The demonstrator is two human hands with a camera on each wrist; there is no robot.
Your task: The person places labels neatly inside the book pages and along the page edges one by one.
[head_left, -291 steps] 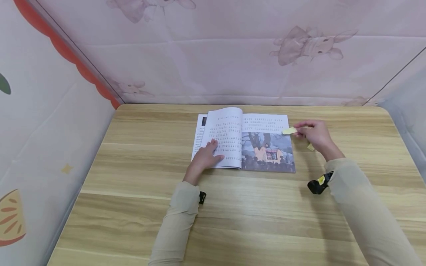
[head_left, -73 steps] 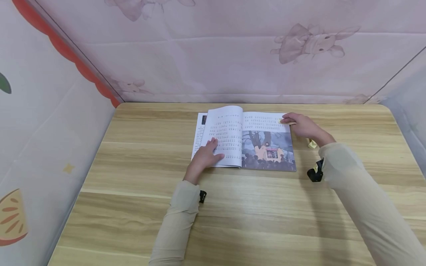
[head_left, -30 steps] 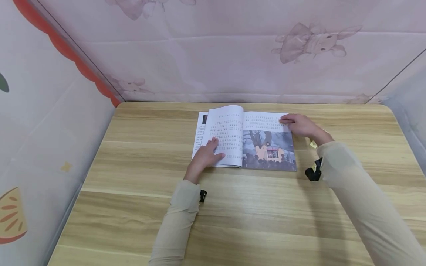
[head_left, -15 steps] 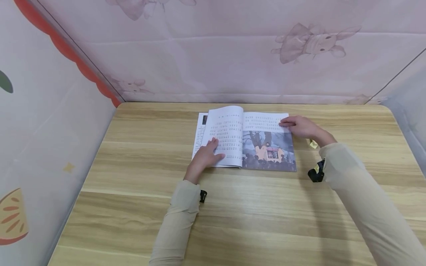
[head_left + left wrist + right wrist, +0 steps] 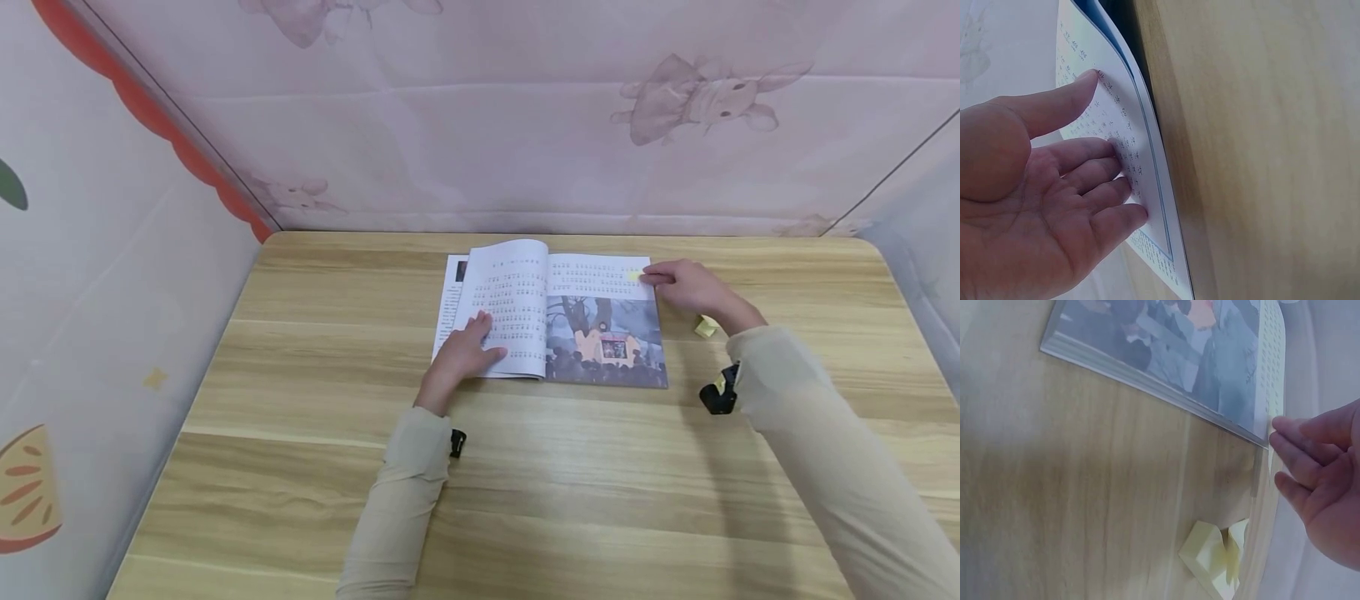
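Note:
An open book lies on the table, text on the left and a dark illustration below text on the right. My left hand rests on the left page with fingers spread; in the left wrist view its fingertips touch the printed page. My right hand is at the upper right edge of the right page. Its fingertips touch a small yellow sticky note stuck there, partly covered by them. In the right wrist view these fingers are fairly straight at the page edge.
A small yellow sticky-note pad with a lifted, curled sheet lies right of the book, beneath the right wrist. The wooden table meets a pink rabbit-print backdrop behind the book.
The right hand brought the yellow sticky note to the right page, pressed on it, and has now slid slightly right, uncovering its left part. The left hand has stayed put.

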